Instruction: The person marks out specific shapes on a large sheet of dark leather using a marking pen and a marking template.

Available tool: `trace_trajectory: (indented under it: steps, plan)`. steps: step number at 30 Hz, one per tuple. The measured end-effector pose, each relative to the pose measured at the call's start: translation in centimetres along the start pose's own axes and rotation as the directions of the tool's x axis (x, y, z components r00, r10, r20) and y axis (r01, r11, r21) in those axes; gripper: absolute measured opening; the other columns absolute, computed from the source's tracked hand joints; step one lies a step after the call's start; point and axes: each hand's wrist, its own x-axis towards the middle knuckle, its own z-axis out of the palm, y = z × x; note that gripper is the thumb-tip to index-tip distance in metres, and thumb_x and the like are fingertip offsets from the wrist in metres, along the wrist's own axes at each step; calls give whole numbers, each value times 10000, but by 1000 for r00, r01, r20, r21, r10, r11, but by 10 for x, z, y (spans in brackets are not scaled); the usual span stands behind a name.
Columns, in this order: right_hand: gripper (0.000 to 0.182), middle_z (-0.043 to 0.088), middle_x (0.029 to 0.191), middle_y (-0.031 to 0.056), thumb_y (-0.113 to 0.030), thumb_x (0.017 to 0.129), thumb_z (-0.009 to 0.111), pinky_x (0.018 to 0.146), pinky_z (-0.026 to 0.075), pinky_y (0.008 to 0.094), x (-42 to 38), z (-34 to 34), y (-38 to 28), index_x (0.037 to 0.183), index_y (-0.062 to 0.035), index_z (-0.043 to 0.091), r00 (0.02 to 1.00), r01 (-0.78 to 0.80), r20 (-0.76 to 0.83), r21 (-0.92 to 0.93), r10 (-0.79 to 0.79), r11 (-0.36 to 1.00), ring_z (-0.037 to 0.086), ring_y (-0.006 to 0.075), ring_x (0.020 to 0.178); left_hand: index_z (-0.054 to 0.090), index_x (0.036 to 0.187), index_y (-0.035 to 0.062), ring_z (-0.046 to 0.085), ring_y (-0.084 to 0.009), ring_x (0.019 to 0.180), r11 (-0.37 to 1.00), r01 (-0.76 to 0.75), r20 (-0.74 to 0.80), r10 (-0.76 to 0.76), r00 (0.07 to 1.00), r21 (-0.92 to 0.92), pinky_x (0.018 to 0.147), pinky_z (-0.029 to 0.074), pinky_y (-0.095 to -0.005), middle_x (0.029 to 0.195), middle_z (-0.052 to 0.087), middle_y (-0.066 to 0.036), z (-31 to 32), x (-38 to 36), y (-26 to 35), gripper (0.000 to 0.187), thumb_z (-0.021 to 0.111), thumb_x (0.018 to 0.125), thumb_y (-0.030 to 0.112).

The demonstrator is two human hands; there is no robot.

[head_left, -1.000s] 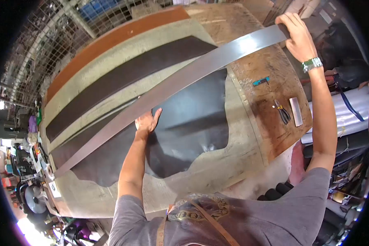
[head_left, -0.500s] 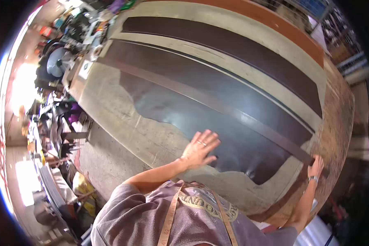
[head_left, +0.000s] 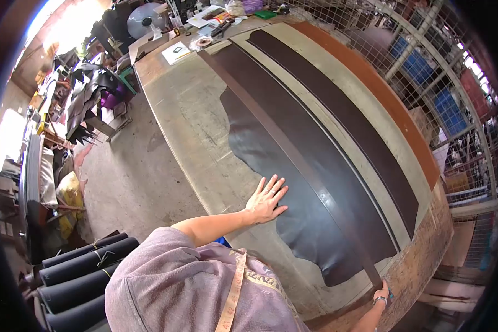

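Note:
A large dark brown leather piece (head_left: 310,216) with a wavy near edge lies flat on the table. Along it runs a long, straight brown strip (head_left: 282,141), like a ruler. My left hand (head_left: 266,203) is spread at the wavy edge, fingers apart, holding nothing. At the strip's near right end, my right hand (head_left: 383,292) has its fingers closed around the end. Beyond the large piece lie a narrower dark leather strip (head_left: 337,116) and an orange-brown leather piece (head_left: 371,83). A measuring tape (head_left: 233,293) hangs from my neck.
The wooden table (head_left: 177,110) has a worn corner at the right. Papers (head_left: 175,52), a tape roll (head_left: 203,42) and a fan (head_left: 144,22) are at its far end. Black rolls (head_left: 88,271) stand at lower left. A wire mesh fence (head_left: 426,61) runs along the right.
The view has turned, so the table appears more upright and the black rolls show. My right hand still holds the strip's end; my left hand remains spread near the leather's edge.

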Motion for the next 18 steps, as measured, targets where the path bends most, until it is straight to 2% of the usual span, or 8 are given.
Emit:
trace_trajectory:
  steps: [2, 3, 6, 9, 12, 14, 17, 18]
  plan:
    - [750, 502, 1533, 173, 206, 862, 385, 1166, 420, 472, 8, 5, -5, 1533, -118, 470, 996, -75, -36, 22, 76, 997, 452, 344, 1431, 396, 1555, 96, 152, -376, 1567, 1000, -8, -11, 8, 1000, -1, 1254, 129, -587, 1662, 275, -165, 0, 0, -3, 716, 515, 1004, 538]
    - [728, 419, 1593, 177, 178, 882, 392, 1193, 398, 475, 4, 3, -9, 1546, -116, 445, 993, 51, -106, 54, -45, 997, 409, 352, 1457, 393, 1556, 93, 152, -377, 1567, 1000, -14, -15, 14, 1000, -4, 1254, 129, -587, 1661, 275, -167, 0, -1, -3, 718, 514, 1005, 538]
    - [732, 406, 1596, 190, 147, 860, 435, 1181, 395, 474, -9, 8, -52, 1550, -96, 423, 956, 40, -293, 9, -36, 999, 404, 373, 1454, 437, 1523, 73, 213, -403, 1538, 998, -67, -40, 67, 997, -17, 1247, 159, -584, 1632, 311, -201, 5, 0, -9, 705, 529, 998, 535]
    - [689, 391, 1580, 258, 31, 855, 552, 1214, 312, 496, 7, 43, -77, 1526, -44, 418, 823, 367, -439, -71, -359, 927, 406, 423, 1438, 528, 1438, 54, 336, -440, 1456, 983, -167, -27, 166, 986, -74, 1228, 216, -575, 1540, 404, -247, -4, 14, -28, 652, 586, 973, 509]
    - [581, 417, 1539, 300, -119, 935, 573, 1196, 327, 511, -45, 68, -187, 1488, 7, 448, 623, 619, -514, -136, -590, 773, 420, 461, 1413, 540, 1417, 50, 376, -444, 1423, 966, -215, 38, 222, 974, -146, 1222, 233, -570, 1506, 431, -249, -28, 46, -72, 644, 623, 954, 490]
    - [529, 468, 1501, 304, -154, 953, 577, 1194, 331, 518, -109, 84, -284, 1440, 37, 501, 556, 679, -511, -176, -656, 712, 437, 476, 1400, 529, 1440, 57, 332, -438, 1469, 964, -235, -56, 230, 972, -124, 1230, 221, -569, 1559, 391, -243, -37, 81, -120, 667, 642, 940, 484]
    - [515, 466, 1490, 314, -153, 933, 613, 1167, 346, 543, -189, 118, -425, 1405, 31, 521, 589, 719, -417, -121, -692, 685, 438, 493, 1388, 493, 1491, 83, 293, -410, 1513, 981, -191, -106, 193, 975, 27, 1230, 226, -574, 1604, 367, -220, -66, 154, -202, 694, 620, 948, 497]
    - [538, 433, 1518, 306, -178, 930, 635, 1159, 351, 534, -191, 148, -450, 1416, 16, 511, 533, 759, -420, -145, -734, 634, 426, 484, 1398, 478, 1504, 91, 281, -385, 1524, 989, -145, -130, 147, 981, 31, 1230, 223, -576, 1609, 371, -201, -72, 175, -231, 689, 592, 965, 506]
